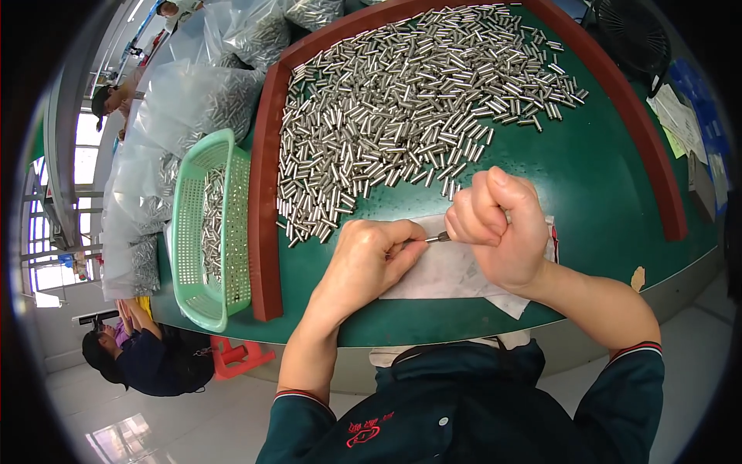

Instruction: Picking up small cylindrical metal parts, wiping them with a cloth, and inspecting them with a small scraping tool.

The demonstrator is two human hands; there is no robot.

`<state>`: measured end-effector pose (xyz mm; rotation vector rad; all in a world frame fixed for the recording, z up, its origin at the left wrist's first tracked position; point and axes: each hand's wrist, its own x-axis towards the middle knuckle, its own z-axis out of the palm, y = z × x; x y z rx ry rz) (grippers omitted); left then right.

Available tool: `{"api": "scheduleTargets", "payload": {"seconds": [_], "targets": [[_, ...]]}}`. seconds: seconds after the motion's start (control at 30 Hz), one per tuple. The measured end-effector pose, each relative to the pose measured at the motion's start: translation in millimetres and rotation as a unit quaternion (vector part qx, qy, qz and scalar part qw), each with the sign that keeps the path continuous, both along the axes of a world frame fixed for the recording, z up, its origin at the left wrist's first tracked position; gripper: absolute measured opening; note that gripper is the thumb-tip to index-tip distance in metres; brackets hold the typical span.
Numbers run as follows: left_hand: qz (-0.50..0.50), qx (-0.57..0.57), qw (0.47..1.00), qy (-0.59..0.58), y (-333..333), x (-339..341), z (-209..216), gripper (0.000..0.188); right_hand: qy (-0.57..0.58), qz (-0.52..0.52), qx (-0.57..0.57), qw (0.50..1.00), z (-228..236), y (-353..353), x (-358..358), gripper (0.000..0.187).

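Note:
My left hand point(363, 259) is closed in a pinch, thumb against fingertips, over a white cloth. Whatever sits in that pinch is almost fully hidden by the fingers. Opposite it, my right hand point(501, 228) makes a fist around a thin dark tool with a metal tip point(438, 237). The tip points left and meets the left fingertips. Under both hands lies the stained white cloth point(433, 278) on the green tabletop. Just beyond them spreads a large heap of short shiny metal cylinders point(402, 108).
Reddish-brown rails point(268, 201) border the heap. Left of them stands a green plastic basket point(236, 232) with more metal cylinders, beside clear bags point(197, 97) of parts. A black fan point(632, 35) and papers point(680, 120) are at the right. Another person point(154, 356) sits at left near a red stool point(236, 357).

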<state>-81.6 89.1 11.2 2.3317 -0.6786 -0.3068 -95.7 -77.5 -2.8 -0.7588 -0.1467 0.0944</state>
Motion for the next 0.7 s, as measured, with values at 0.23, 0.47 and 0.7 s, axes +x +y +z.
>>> {"api": "scheduleTargets", "payload": {"seconds": [0.23, 0.47, 0.7], "targets": [[0.004, -0.005, 1.000, 0.001, 1, 0, -1, 0.005, 0.000, -0.002, 0.000, 1.000, -2, 2, -1, 0.041], [0.005, -0.023, 1.000, 0.000, -1, -2, -1, 0.003, -0.017, -0.011, -0.039, 0.999, 0, 6, -8, 0.042], [-0.002, -0.005, 1.000, -0.001, -4, 0, 2, 0.005, -0.025, -0.026, -0.070, 0.997, 5, 12, -10, 0.040]]}}
